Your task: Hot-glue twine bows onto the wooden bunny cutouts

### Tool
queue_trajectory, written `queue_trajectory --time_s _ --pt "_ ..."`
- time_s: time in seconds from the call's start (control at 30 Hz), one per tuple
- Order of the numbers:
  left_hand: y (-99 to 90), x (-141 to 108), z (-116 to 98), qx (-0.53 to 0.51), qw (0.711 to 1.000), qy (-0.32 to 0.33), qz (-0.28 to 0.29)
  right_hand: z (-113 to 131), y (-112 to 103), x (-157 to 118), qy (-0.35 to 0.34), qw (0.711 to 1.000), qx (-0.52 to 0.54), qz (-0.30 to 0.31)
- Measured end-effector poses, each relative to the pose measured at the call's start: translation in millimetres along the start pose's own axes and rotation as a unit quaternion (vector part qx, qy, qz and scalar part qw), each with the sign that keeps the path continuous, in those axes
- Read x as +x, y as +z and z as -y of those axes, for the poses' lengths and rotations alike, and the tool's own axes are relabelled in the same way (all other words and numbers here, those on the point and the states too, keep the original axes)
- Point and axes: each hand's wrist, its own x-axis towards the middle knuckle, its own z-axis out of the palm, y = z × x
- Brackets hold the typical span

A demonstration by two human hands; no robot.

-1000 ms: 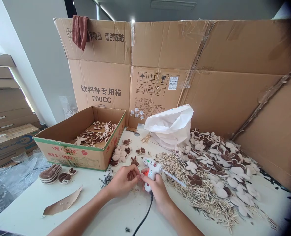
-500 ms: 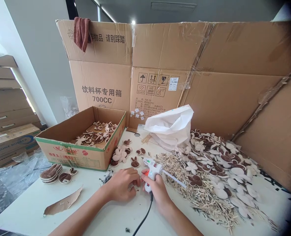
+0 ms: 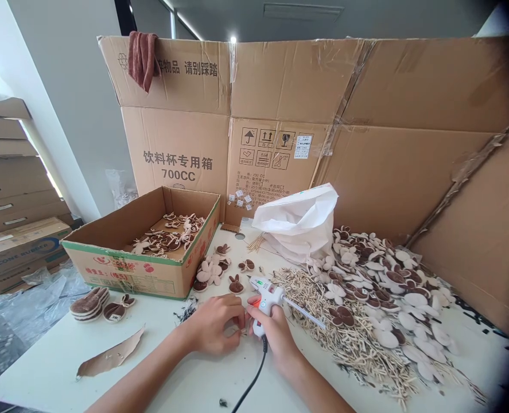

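Backdrop carton (image 3: 177,165) reads 饮料杯专用箱 700CC; its top flap (image 3: 189,69) says 请别踩踏. Spec panel (image 3: 254,186) shows 700 CC, rest too small for me. Stacked box (image 3: 17,255) on my left: SILICONE RUBBER. Red print on open box (image 3: 120,275) is unreadable.

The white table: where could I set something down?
Bare table lies left of the left hand, around the dried leaf, below the cardboard box. Right of the right hand and glue gun, pale stems crowd the tabletop.
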Motion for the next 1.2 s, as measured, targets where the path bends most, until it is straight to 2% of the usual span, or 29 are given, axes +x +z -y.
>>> queue_trajectory --time_s 0.13,0.37,0.6,0.77,1.0,1.2 --pt "1.7 0 2 -0.018 1.0 0.007 0.009 -1 0 0 0.001 1.0 0.004 -0.001" --pt "4.8 1 6 0.005 1.0 -0.019 -0.015 1 1 0 0.006 1.0 0.005 -0.005" --pt "5.0 1 5 -0.024 1.0 -0.005 -0.01 2 2 -2 0.01 1.0 0.002 -0.018" --pt "1.9 2 1 -0.056 0.996 -0.042 -0.05 3 3 -4 0.009 1.0 0.008 -0.028" --pt "-5.9 5 -5 -0.159 0.977 -0.092 -0.11 1 3 -1 0.027 0.998 0.035 -0.045" --pt "-8.2 5 -6 -0.217 0.961 -0.123 -0.12 6 6 -7 0.018 0.998 0.025 -0.054"
